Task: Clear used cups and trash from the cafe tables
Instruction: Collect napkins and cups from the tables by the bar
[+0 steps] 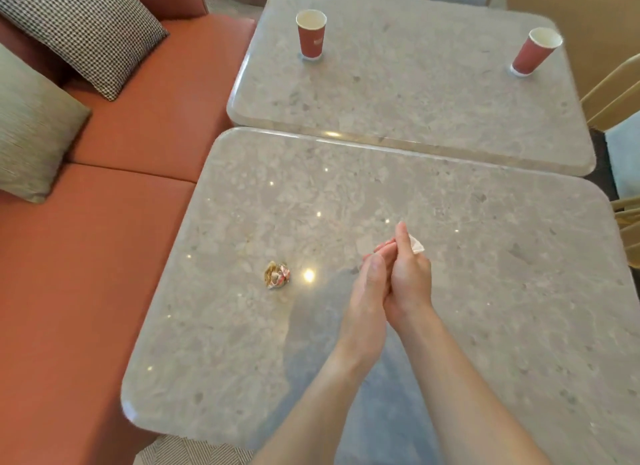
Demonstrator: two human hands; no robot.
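My two hands meet palm to palm above the middle of the near stone table. My left hand lies with straight fingers against my right hand. A white paper scrap pokes out on the far side of my right hand, which holds it; most of the scrap is hidden. A crumpled printed wrapper lies on the near table, left of my hands. On the far table stand two red paper cups, one at the left and one at the right edge.
An orange bench sofa runs along the left of both tables, with a houndstooth cushion and a beige cushion on it. Pale wooden chairs stand at the right of the tables.
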